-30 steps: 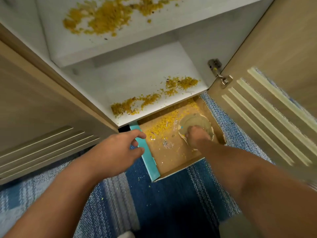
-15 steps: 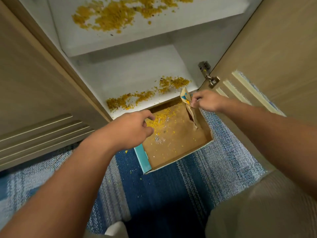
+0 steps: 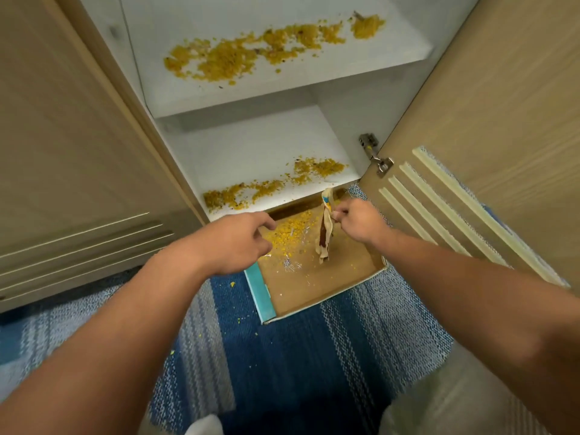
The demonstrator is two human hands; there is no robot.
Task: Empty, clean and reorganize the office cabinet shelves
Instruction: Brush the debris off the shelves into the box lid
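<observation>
An open cabinet with yellow crumbs [image 3: 238,59] on its white shelves [image 3: 270,152] stands on blue striped carpet [image 3: 314,356]. Just near of it, a shallow cardboard tray [image 3: 314,287] lies on the carpet. Above it, the right hand [image 3: 361,222] pinches a limp cloth [image 3: 324,233] whose detail is unclear, and the left hand [image 3: 233,243] hovers loosely curled, holding nothing.

Left hand [image 3: 233,243] loosely curled, empty; right hand [image 3: 361,221] pinching

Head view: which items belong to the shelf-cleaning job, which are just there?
Job:
- yellow crumbs on upper shelf
- crumbs on lower shelf
- cardboard tray catching debris
- cloth pinched by right hand
- left hand, holding nothing

Just there:
- striped carpet
- cabinet doors
- hinge
</observation>
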